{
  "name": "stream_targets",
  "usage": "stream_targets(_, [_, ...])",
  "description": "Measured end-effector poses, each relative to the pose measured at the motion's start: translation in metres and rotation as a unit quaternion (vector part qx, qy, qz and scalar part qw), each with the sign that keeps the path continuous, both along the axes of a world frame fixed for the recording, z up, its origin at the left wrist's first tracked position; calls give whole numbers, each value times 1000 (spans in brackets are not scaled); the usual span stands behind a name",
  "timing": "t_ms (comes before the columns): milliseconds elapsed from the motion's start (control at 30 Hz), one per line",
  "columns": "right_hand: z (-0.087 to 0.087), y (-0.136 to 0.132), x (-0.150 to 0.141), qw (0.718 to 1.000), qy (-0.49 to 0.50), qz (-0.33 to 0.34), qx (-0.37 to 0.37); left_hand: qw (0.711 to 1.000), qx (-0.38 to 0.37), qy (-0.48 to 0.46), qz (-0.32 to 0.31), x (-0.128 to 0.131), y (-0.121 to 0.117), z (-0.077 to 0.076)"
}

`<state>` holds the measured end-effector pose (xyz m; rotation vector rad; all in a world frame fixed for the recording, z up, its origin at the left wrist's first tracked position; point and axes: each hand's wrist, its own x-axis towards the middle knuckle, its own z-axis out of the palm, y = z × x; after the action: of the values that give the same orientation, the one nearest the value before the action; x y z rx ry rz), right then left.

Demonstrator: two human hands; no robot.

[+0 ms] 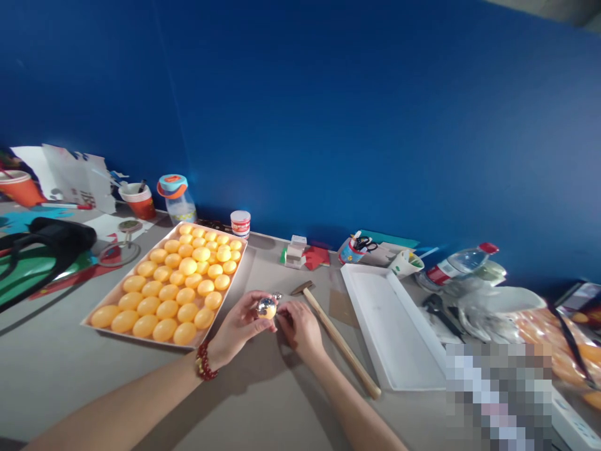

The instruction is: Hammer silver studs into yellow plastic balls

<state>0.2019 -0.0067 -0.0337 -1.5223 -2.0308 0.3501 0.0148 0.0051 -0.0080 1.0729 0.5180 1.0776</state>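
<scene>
Forearms [131, 396] nearest, our left grip [243, 322] holds one silvery ball [266, 307]; right grip [303, 331], we can't tell. Orange balls [168, 309] at ten o'clock look untouched.

wall [328, 125]: deep blue, 1 faint seam [170, 75] at left | tabletop [265, 266]: grey | light: casts shadows [235, 401] on tabletop

Left hand [237, 329] curled in grip; right hand [303, 329] beside, back upward.
</scene>
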Motion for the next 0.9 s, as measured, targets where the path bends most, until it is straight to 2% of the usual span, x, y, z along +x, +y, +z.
stream_targets(133, [-3,-1,-1,1000,12,-9,14,1000,3,-1,-10,0,0,0])
stream_targets(267, [0,-8,2,991,119,-50,-29,999,20,32,-1,-1,-3,2])
stream_targets(467, [12,-8,10,947,307,-57,-70,993,61,93,30,-3,-6,1])
stream_targets(667, [15,-5,13,897,412,-41,-156,977,130,161,59,-5,-6,2])
stream_targets(900, [25,-11,9,826,522,-31,-212,974,134,174,53,-4,-4,-2])
